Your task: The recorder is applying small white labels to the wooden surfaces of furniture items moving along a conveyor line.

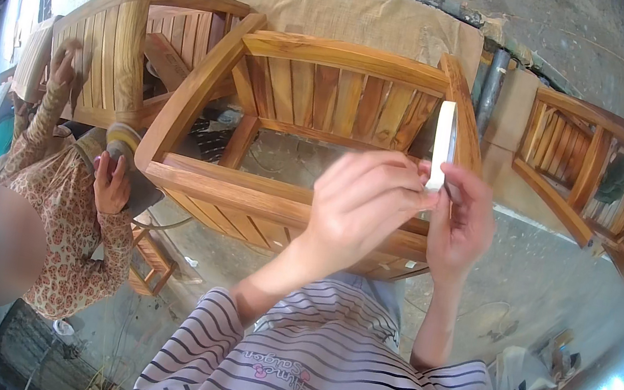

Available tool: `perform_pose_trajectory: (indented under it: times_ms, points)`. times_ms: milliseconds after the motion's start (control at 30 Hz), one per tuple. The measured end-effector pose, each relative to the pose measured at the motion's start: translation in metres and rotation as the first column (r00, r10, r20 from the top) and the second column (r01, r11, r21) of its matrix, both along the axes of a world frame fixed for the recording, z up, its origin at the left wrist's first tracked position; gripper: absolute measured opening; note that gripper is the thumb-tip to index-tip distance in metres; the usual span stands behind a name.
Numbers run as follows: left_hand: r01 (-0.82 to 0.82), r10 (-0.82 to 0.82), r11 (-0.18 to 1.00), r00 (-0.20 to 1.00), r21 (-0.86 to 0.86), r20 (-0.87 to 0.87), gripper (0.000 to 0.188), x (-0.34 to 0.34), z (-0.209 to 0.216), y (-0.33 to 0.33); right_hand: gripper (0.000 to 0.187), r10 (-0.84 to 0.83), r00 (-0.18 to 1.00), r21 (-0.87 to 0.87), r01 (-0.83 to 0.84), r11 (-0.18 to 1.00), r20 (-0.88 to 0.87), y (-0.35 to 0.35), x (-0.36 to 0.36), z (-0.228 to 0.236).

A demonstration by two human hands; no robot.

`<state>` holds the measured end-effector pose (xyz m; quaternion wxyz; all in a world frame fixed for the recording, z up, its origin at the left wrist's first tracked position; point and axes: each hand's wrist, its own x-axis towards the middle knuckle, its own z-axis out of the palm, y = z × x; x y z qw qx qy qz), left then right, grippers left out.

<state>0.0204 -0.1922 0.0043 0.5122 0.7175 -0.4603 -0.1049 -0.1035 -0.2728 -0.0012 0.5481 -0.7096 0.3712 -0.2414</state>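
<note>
A narrow white bar (443,138) with a greyish side stands upright between my hands. My left hand (363,203) reaches across from the left, its fingers bent and pinched at the bar's lower end. My right hand (463,218) is closed on the same end from the right, with something small and dark by its thumb. Below both hands lies the near rail of a wooden slatted furniture frame (248,189), apparently a bench or chair turned over. My fingers hide part of that rail.
At left, a co-worker in a patterned shirt (68,263) holds a round sanding tool (124,141) beside another slatted piece (103,51). More wooden furniture (568,153) stands at right. Brown cardboard (355,16) lies behind the frame. A small wooden stool (149,259) sits on the floor.
</note>
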Motion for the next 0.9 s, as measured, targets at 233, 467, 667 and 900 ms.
perform_pose_trajectory:
  times_ms: [233, 467, 667, 900]
  points:
    - [-0.083, 0.087, 0.996, 0.98, 0.028, -0.181, 0.02, 0.017, 0.007, 0.008, 0.015, -0.014, 1.0, -0.151, 0.014, 0.988, 0.005, 0.014, 0.019, 0.01]
    - [-0.298, 0.307, 0.952, 0.927, 0.076, -0.214, 0.01, 0.042, 0.019, 0.014, 0.013, -0.005, 0.997, -0.223, 0.022, 0.974, 0.077, 0.019, 0.022, 0.015]
    - [-0.243, 0.293, 0.928, 0.945, 0.283, -0.147, 0.051, 0.238, -0.052, 0.058, 0.015, 0.01, 0.994, -0.212, -0.033, 0.977, -0.107, 0.025, 0.017, 0.011]
    - [-0.166, -0.227, 0.237, 0.949, 0.957, 0.22, 0.109, 0.354, -0.257, 0.124, 0.015, 0.009, 0.994, -0.255, -0.037, 0.966, -0.109, 0.019, 0.031, 0.009]
